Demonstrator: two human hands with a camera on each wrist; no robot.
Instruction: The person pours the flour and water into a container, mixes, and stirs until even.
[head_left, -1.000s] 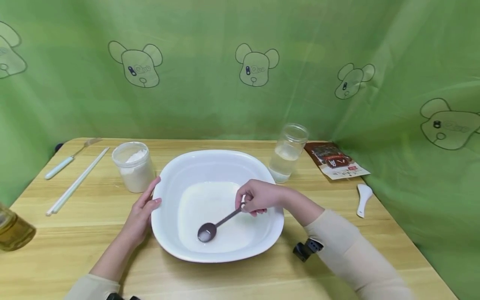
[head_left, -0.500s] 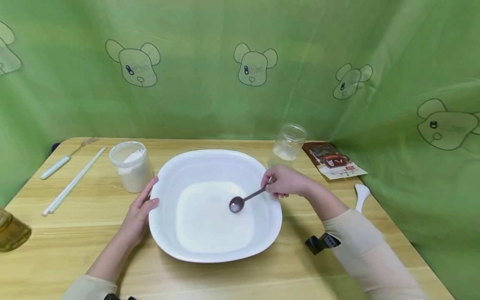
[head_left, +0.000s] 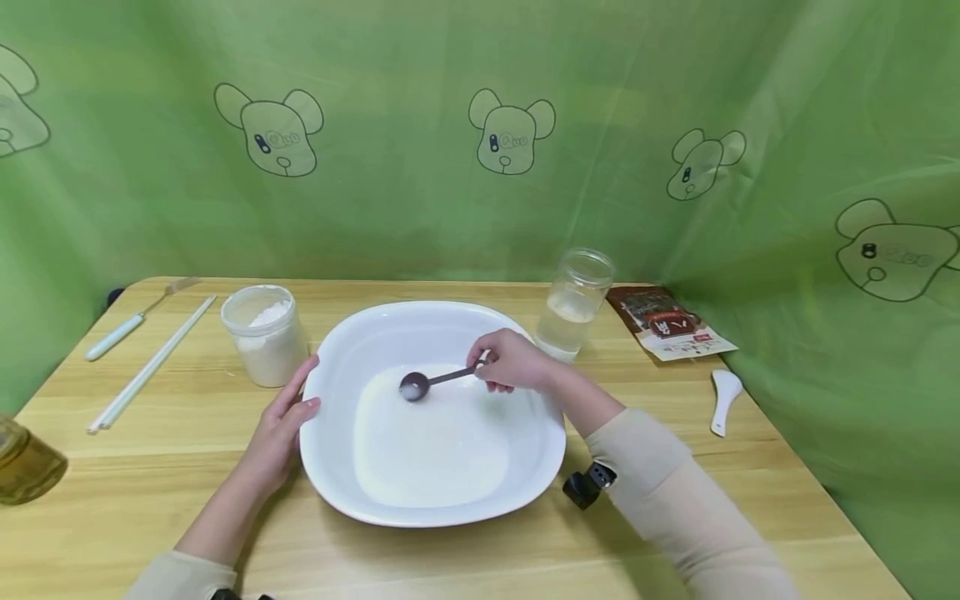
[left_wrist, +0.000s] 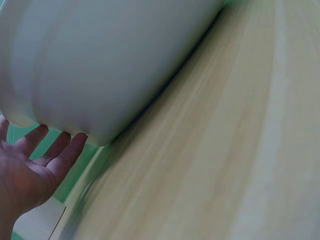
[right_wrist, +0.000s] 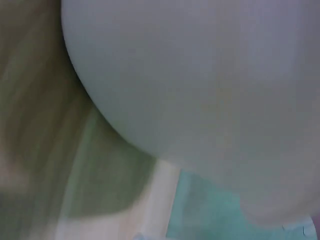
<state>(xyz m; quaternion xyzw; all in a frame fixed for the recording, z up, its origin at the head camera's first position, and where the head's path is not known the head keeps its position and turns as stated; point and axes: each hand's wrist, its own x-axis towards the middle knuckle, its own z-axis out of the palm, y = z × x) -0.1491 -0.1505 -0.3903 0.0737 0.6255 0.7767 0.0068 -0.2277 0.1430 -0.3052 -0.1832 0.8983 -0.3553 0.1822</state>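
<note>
A white basin (head_left: 551,467) stands on the wooden table, its floor covered by something pale and smooth that looks like liquid. My left hand (head_left: 281,425) holds the basin's left rim, thumb on the rim and fingers against the outer wall; in the left wrist view these fingers (left_wrist: 67,155) touch the wall. Over the basin's right side, my right hand (head_left: 510,360) pinches the handle end of a dark brown spoon (head_left: 415,386). The spoon's bowl lies toward the back left of the basin's floor and shows a whitish sheen. The right wrist view shows mostly the basin's outside.
A jar of white powder (head_left: 266,346) stands left of the basin, with white chopsticks (head_left: 153,362) and a blue-handled fork (head_left: 116,335) beyond. An amber jar (head_left: 30,467) is at far left. Behind right are a jar of clear liquid (head_left: 572,312), a packet (head_left: 671,323) and a white spoon (head_left: 724,400).
The brown spoon moved from the front of the basin to its right side, then left toward the back, carried by my right hand. My left hand stays on the rim.
</note>
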